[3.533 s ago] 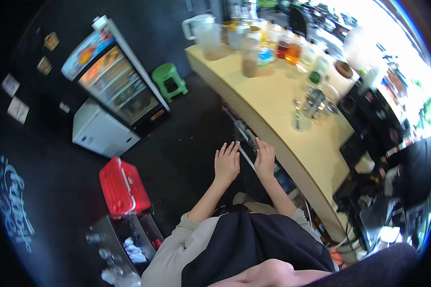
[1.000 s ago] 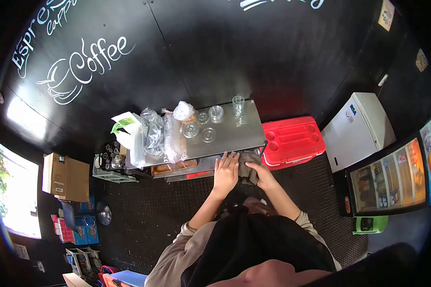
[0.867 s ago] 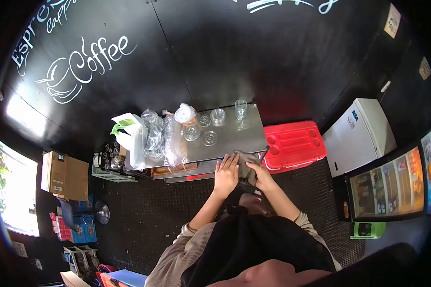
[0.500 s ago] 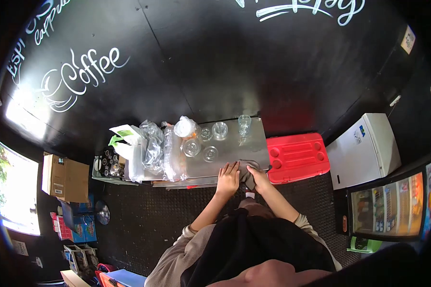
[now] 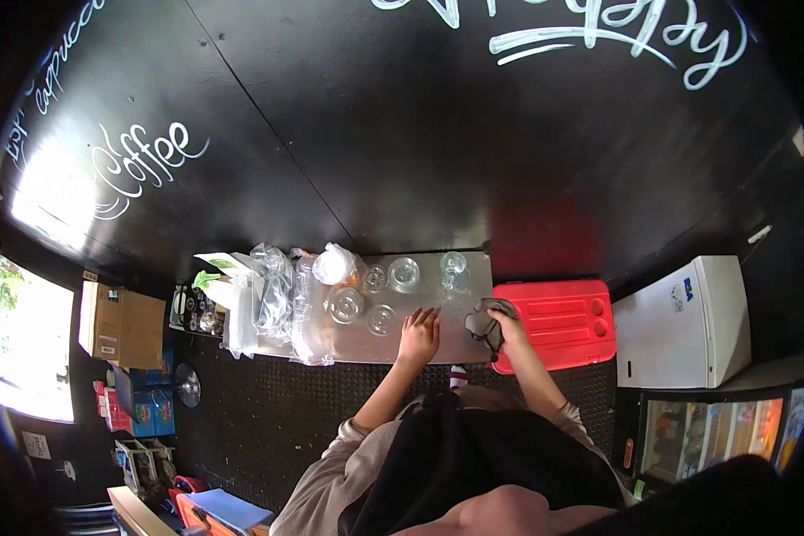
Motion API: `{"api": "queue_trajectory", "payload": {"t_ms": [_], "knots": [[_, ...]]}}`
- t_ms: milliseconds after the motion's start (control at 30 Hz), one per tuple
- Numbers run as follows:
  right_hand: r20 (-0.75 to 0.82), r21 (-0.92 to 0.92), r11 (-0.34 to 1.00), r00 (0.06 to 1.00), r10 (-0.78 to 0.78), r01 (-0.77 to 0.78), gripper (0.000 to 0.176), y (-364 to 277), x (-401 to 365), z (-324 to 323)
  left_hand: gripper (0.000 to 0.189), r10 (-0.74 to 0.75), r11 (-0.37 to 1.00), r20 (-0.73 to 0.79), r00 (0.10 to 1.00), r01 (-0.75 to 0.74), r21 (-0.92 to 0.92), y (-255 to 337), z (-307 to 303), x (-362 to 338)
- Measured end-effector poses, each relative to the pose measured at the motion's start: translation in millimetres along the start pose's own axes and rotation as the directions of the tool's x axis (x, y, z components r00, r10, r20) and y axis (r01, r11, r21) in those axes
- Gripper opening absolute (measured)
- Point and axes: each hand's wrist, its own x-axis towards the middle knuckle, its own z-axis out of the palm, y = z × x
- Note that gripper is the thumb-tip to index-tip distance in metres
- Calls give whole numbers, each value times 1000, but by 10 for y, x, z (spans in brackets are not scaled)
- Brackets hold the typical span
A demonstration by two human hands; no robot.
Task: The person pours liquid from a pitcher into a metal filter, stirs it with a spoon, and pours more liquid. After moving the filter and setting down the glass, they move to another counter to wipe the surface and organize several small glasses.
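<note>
My right hand (image 5: 511, 330) is closed on a crumpled grey cloth (image 5: 484, 326) at the right end of the metal table (image 5: 447, 348), beside the red cooler lid. Near the table's front edge, my left hand (image 5: 420, 336) lies with fingers stretched out and nothing held in them. Just left of it stands a clear glass (image 5: 381, 320). Other glassware is grouped behind: a wide glass (image 5: 344, 305), a small glass (image 5: 375, 277), a round glass (image 5: 404, 273) and a tall glass (image 5: 453, 266).
Plastic-wrapped stacks of cups (image 5: 311, 313) and clear plastic bags (image 5: 272, 290) crowd the table's left side. A red cooler (image 5: 558, 326) adjoins the right end, with a white freezer (image 5: 665, 326) beyond. Cardboard boxes (image 5: 129, 326) stand far left; a black wall (image 5: 330, 134) rises behind.
My hands have moved apart. The right one has carried the grey cloth right, to the table's end; the left one has come off the cloth. The head view has tilted up.
</note>
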Motion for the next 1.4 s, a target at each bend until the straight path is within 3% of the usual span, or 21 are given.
{"api": "queue_trajectory", "payload": {"t_ms": [100, 167, 233, 333, 400, 467, 500, 567, 633, 667, 733, 867, 933, 967, 1067, 1167, 1233, 1400], "knots": [[-39, -46, 998, 998, 45, -47, 40, 15, 338, -148, 32, -59, 998, -43, 997, 58, -13, -50, 107, 64], [13, -103, 986, 991, 133, -131, 25, -19, 471, -236, 31, -87, 996, -48, 995, 87, -10, -116, 170, 77], [67, -177, 981, 993, 94, -80, 26, 9, 534, -301, 31, -120, 993, -58, 991, 119, -16, -158, 258, 73], [60, -141, 976, 982, 177, -167, 27, 53, 611, -334, 28, -109, 994, -59, 992, 108, -26, -227, 367, 150], [-18, -201, 956, 977, 212, -211, 40, 154, 731, -424, 30, -123, 992, -55, 991, 123, -13, -292, 505, 213], [23, -160, 968, 980, 200, -194, 40, 189, 738, -438, 32, -130, 992, -60, 990, 130, -3, -331, 657, 336], [8, -143, 963, 972, 233, -230, 39, 185, 725, -436, 37, -170, 985, -80, 982, 167, -43, -343, 728, 394], [54, -155, 976, 985, 163, -153, 38, 188, 726, -500, 43, -207, 976, -91, 974, 199, -85, -403, 892, 503], [-43, -176, 956, 972, 231, -235, 36, 265, 805, -622, 52, -316, 930, -62, 947, 296, -218, -481, 1074, 637], [-57, -169, 957, 971, 231, -238, 36, 245, 755, -648, 52, -312, 930, -48, 949, 294, -221, -486, 1140, 682], [6, -90, 973, 977, 212, -210, 37, 157, 681, -690, 45, -420, 841, -45, 906, 370, -395, -473, 1278, 775], [78, -84, 990, 990, 119, -112, 38, -5, 550, -767, 37, -493, 781, 29, 870, 456, -427, -481, 1399, 927], [-107, -99, 985, 986, 129, -139, 36, -169, 319, -639, 39, -524, 735, 115, 844, 516, -441, -585, 1542, 985], [-114, -93, 986, 985, 126, -137, 36, -148, 332, -679, 41, -556, 684, 193, 808, 577, -445, -611, 1558, 1017], [-110, -93, 986, 986, 126, -137, 34, -96, 359, -722, 48, -543, 757, 207, 814, 581, -299, -663, 1560, 1100], [-54, -40, 991, 990, 127, -129, 32, -99, 328, -665, 53, -616, 726, 155, 773, 633, -271, -655, 1515, 1106], [-110, -91, 983, 983, 148, -158, 33, -118, 323, -595, 53, -607, 730, 167, 777, 628, -269, -687, 1498, 1096], [-68, -120, 977, 984, 167, -175, 35, 62, 611, -661, 56, -574, 752, 133, 808, 584, -305, -725, 1333, 981]]}}
